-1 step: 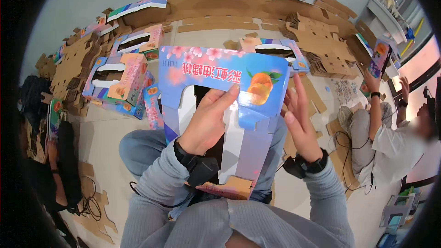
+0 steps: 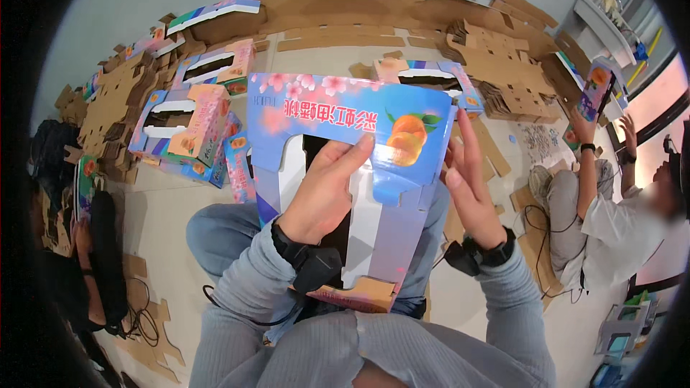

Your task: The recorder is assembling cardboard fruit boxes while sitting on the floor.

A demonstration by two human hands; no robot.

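A printed cardboard fruit box (image 2: 410, 172), blue and pink with peaches and blossoms on it, rests over my lap with its long opening facing up. My left hand (image 2: 320, 190) grips the far panel, thumb on top and the other fingers out of sight inside the opening. Beside the box's right edge is my right hand (image 2: 474, 190), its fingers apart and stretched upward along the side panel. Some of its fingertips are close against that edge; whether they press on it I cannot tell.
Similar folded boxes (image 2: 190, 122) stand ahead on the left, another box (image 2: 431, 79) beyond mine. Flat brown cardboard stacks (image 2: 496, 57) lie along the wall. A person (image 2: 611, 208) at the right holds a box; another person's arm (image 2: 85, 259) shows at the left. A cable (image 2: 543, 244) crosses cardboard.
My right hand has shifted very slightly upward along the box's right edge. The box held by the person at the right has tilted a little. My left hand keeps its grip.
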